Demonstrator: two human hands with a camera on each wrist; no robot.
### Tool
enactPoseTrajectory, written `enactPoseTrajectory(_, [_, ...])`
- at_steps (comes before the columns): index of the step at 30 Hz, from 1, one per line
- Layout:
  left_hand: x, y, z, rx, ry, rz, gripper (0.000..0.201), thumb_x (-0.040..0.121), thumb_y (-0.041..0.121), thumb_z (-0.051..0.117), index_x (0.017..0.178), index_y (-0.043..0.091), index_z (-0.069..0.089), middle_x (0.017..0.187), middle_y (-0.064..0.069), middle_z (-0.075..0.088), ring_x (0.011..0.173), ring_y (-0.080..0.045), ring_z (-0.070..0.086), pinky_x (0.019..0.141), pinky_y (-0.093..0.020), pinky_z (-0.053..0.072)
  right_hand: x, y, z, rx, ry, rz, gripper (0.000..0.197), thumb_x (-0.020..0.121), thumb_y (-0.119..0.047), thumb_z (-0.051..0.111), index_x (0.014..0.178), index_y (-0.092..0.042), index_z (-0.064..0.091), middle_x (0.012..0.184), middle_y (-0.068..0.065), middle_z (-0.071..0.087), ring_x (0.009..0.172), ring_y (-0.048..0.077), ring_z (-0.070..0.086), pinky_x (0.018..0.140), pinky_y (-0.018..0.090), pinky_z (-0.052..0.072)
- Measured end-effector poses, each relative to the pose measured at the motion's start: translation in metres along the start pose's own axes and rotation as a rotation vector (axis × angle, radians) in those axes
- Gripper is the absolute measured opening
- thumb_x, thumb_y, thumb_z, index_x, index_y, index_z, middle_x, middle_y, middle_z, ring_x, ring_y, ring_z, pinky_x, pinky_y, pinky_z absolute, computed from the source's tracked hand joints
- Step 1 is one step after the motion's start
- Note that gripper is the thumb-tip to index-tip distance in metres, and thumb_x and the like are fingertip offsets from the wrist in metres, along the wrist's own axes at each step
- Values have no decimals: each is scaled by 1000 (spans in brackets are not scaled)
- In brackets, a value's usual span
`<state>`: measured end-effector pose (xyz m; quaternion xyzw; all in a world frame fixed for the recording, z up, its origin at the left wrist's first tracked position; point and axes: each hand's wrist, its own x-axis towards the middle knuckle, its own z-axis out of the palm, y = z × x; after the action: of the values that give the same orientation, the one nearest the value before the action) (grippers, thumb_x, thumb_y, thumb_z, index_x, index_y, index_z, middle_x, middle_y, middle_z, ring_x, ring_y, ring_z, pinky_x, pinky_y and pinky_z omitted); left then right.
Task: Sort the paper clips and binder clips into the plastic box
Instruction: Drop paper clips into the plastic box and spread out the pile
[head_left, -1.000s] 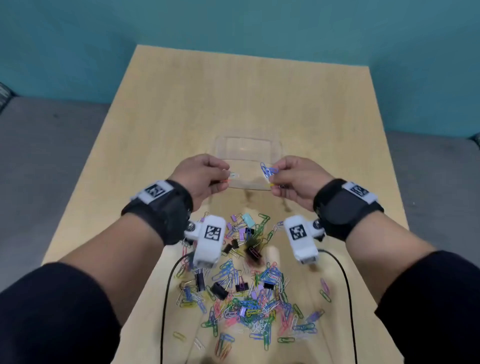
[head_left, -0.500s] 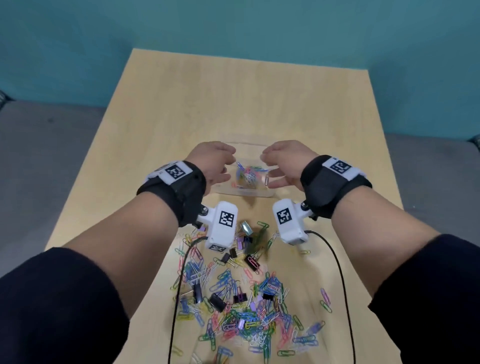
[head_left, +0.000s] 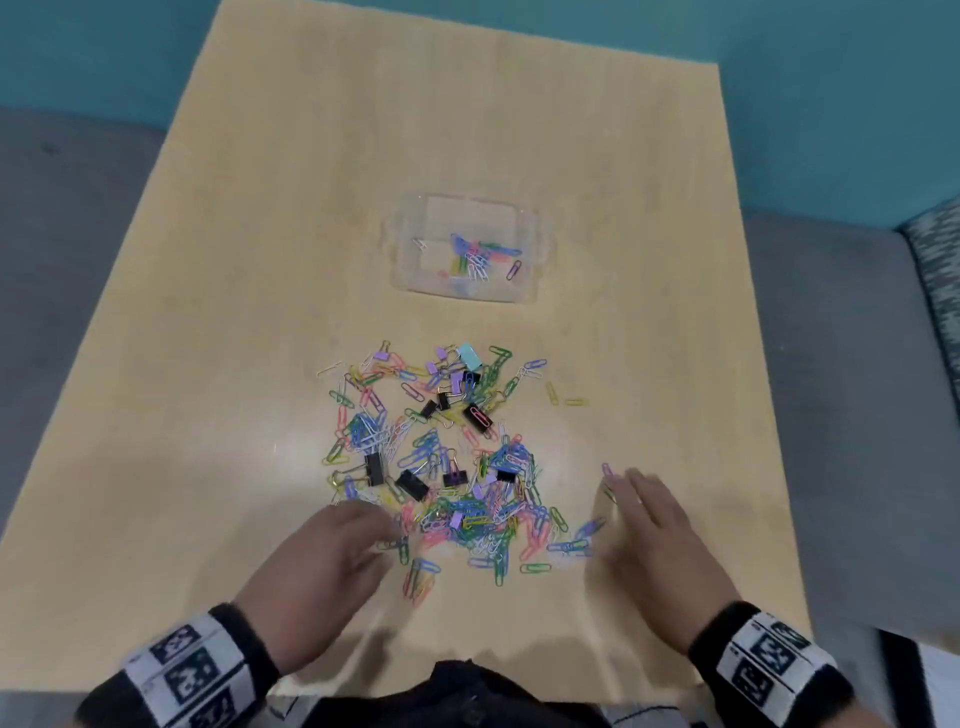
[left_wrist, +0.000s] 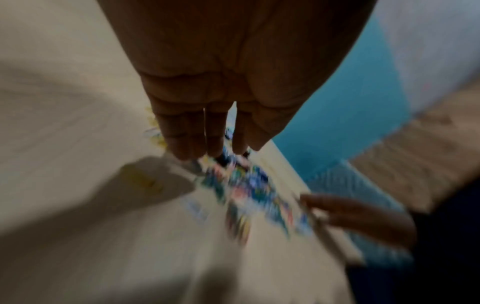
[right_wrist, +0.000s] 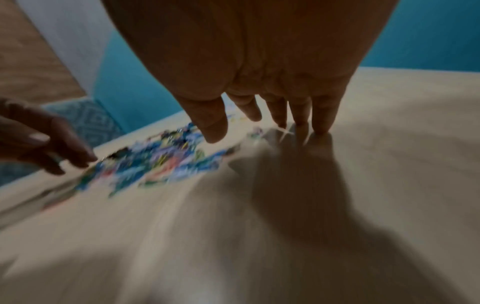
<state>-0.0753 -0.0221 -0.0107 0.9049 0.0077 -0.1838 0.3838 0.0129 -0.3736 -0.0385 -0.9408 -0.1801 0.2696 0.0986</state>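
Both hands have come back from the plastic box (head_left: 470, 249), which sits in the upper middle of the head view with a small bunch of paper clips (head_left: 475, 257) lying inside it; a second ago the hands were up at the box, each pinching clips, and half a second ago they were letting them fall in. That load looks delivered, and the job is still near its start, since by far the most clips remain outside. The big heap (head_left: 441, 462) of coloured paper clips and black and pastel binder clips lies on the wooden table (head_left: 260, 260) in the middle of the frame, well apart from the box. The left hand (head_left: 332, 566) now hovers at the lower left edge of the heap, fingers loosely bent and holding nothing so far as the blur allows. The right hand (head_left: 654, 545) is at the lower right edge, fingers straight and spread, tips at the table beside a few stray clips. The wrist views are too smeared to add much, though both show empty fingers (left_wrist: 192, 139) reaching toward the clips. A fresh scoop from both sides looks likely next.
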Motion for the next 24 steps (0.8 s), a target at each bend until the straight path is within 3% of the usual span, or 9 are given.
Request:
enactPoseTrajectory(3, [-20, -6, 29, 270, 41, 208, 23, 93, 34, 41, 95, 29, 63, 109, 4, 63, 103, -15, 51, 87, -27, 40, -17, -21, 20, -85, 56, -35, 68, 79, -32, 56, 140, -8, 37, 147, 18, 37, 138, 37, 30, 111, 45, 31])
enactPoseTrajectory(5, [-23, -5, 45, 450, 62, 341, 25, 83, 26, 48, 99, 21, 67, 114, -6, 64, 107, -24, 52, 93, -32, 39, -20, -40, 33, -85, 76, -80, 70, 78, -36, 54, 139, -6, 39, 147, 19, 39, 137, 38, 34, 110, 47, 31])
enactPoseTrajectory(7, [-25, -2, 57, 560, 25, 377, 34, 76, 26, 50, 105, 19, 67, 120, -11, 62, 114, -30, 53, 97, -37, 43, -22, -55, 39, -45, 65, -156, 67, 83, -37, 47, 142, -7, 38, 149, 17, 36, 139, 35, 30, 111, 47, 31])
enactPoseTrajectory(10, [-30, -3, 65, 564, -6, 310, 36, 78, 28, 52, 111, 19, 63, 127, -12, 58, 122, -34, 49, 98, -41, 46, -23, -64, 35, 49, 102, -230, 60, 86, -38, 41, 141, -13, 40, 147, 10, 39, 139, 27, 29, 110, 45, 34])
enactPoseTrajectory(12, [-32, -6, 68, 534, 51, 184, 43, 80, 31, 54, 120, 17, 58, 135, -15, 50, 129, -37, 41, 100, -47, 44, -22, -63, 33, 55, 139, -175, 62, 86, -40, 40, 143, -15, 36, 148, 10, 35, 140, 28, 27, 112, 44, 32])
enactPoseTrajectory(16, [-28, -7, 76, 427, 182, -159, 86, 73, 54, 68, 141, 14, 37, 149, -16, 31, 139, -39, 24, 109, -53, 33, -15, -68, 34, -5, 116, 29, 86, 84, -57, 50, 150, -20, 8, 158, 9, 13, 146, 29, 6, 117, 43, 18])
enactPoseTrajectory(18, [-21, -6, 81, 418, 178, -153, 93, 72, 54, 69, 145, 12, 31, 153, -16, 27, 142, -37, 20, 110, -52, 32, -8, -80, 36, -27, 91, 64, 93, 83, -62, 51, 151, -21, 3, 160, 6, 4, 147, 27, -1, 118, 44, 13])
enactPoseTrajectory(21, [-12, -2, 89, 429, 153, -72, 86, 78, 48, 65, 147, 13, 26, 156, -14, 22, 145, -32, 15, 111, -48, 32, 0, -99, 37, -74, 87, -2, 89, 85, -58, 50, 151, -19, 4, 160, 5, 3, 147, 26, -2, 117, 44, 11])
enactPoseTrajectory(24, [-9, 3, 89, 445, 172, -106, 84, 77, 47, 67, 145, 15, 31, 153, -13, 28, 142, -33, 21, 108, -49, 36, 2, -104, 38, -68, 84, -49, 85, 86, -52, 54, 151, -19, 9, 159, 4, 12, 145, 26, 8, 114, 42, 19])
